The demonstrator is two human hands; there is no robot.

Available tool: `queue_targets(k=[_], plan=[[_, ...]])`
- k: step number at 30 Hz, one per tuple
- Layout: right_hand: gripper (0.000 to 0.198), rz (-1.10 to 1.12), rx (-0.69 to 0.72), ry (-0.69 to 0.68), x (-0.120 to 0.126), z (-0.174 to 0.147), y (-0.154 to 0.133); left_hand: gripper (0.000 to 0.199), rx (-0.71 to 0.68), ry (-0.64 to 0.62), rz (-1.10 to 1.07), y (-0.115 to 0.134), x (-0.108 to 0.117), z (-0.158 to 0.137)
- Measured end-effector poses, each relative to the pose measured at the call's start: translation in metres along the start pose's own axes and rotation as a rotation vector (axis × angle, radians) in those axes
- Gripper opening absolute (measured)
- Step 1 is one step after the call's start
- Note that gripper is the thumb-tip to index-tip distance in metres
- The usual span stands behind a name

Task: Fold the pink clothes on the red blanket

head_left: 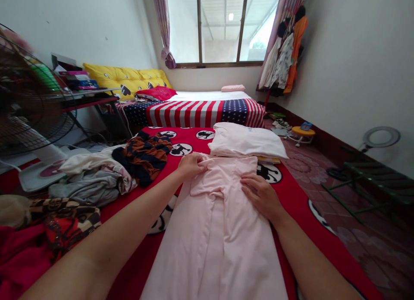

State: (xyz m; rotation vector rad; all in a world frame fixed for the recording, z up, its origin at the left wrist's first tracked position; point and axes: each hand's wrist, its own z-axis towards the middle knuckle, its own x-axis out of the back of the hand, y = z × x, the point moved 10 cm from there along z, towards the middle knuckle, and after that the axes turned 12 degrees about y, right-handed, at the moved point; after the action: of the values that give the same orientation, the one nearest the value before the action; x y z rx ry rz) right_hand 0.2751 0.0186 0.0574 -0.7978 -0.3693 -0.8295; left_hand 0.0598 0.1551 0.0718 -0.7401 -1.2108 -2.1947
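Pale pink trousers (249,257) lie spread out before me, waistband away from me and legs running toward me. At the left end of the waistband, my left hand (191,166) has its fingers bent and closed on the fabric, where part of the cloth is folded over. My right hand (262,196) rests on the right side just below the waistband, fingers stretched out over the cloth. Just beyond the waistband is a stack of folded clothes with a white shirt (246,140) on top. Underneath everything is a red sheet (126,257) with black-and-white round prints.
To the left lie a striped brown-and-navy garment (145,155), a grey garment (87,185) and other loose clothes. A fan (32,89) stands at far left. Beyond is a bed with a flag-patterned cover (184,114). On the right are a green stool (378,183) and a yellow stool (302,132).
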Motion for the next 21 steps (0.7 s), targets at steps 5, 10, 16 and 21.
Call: queue_targets(k=[5, 10, 16, 21], plan=[[0.018, 0.0, -0.012, 0.007, 0.0, 0.0, 0.0, 0.019, -0.077, -0.122, -0.085, 0.014, -0.014, -0.004], [0.019, 0.01, -0.02, 0.009, -0.001, -0.001, 0.003, 0.015, -0.157, -0.32, -0.128, 0.025, -0.032, -0.009], [0.019, 0.015, -0.028, 0.019, -0.001, 0.0, 0.005, 0.024, -0.109, -0.28, -0.252, 0.024, -0.02, -0.006], [0.018, 0.021, -0.026, 0.012, -0.001, 0.0, 0.005, 0.034, 0.144, -0.082, -0.398, -0.003, -0.016, 0.003]])
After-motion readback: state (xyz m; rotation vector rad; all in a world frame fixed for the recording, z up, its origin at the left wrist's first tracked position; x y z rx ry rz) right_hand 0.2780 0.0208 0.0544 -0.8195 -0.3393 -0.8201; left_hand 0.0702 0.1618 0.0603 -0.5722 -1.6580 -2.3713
